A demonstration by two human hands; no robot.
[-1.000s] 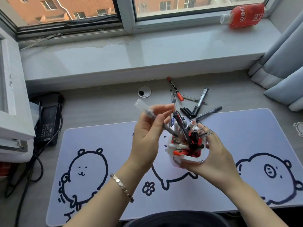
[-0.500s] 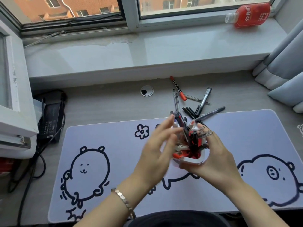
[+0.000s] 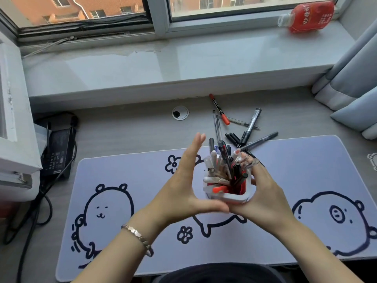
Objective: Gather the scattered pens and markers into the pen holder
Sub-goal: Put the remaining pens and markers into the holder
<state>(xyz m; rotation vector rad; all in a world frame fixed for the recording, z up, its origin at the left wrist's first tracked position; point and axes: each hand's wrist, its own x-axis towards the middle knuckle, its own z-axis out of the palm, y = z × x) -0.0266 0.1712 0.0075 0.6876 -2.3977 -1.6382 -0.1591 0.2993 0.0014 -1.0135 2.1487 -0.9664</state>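
The left hand (image 3: 183, 193) is spread flat and empty, fingers (image 3: 199, 139) straight and pressed together, pointing away from the person, the thumb stretched out beneath the near edge of the pen holder (image 3: 228, 198); its palm faces the holder's left side with a gap between, grasping nothing. The right hand (image 3: 263, 193) is wrapped around the holder's right and near sides, gripping it, with fingertips (image 3: 242, 157) up among the pen tops. The holder is white outside, red inside, crammed with pens and markers leaning every way, and is held over the middle of a pale lilac desk mat (image 3: 306, 160) printed with dark outline bears and flowers. Beyond the holder, on the grey desk just past the mat's far edge, lie the scattered pens (image 3: 244, 127) not yet gathered: a marker with red ends (image 3: 219, 109), a grey-and-black marker (image 3: 251, 125), a slim dark pen (image 3: 261, 139), clear-barrelled pens and short black caps; their print is too small to read. Far beyond and right of the holder, a red bottle (image 3: 308, 16) lies on the windowsill, its white label characters unreadable. Well left of the holder sits a black power adapter (image 3: 58, 152) with cables. A metal bracelet (image 3: 138, 237) circles the left wrist.
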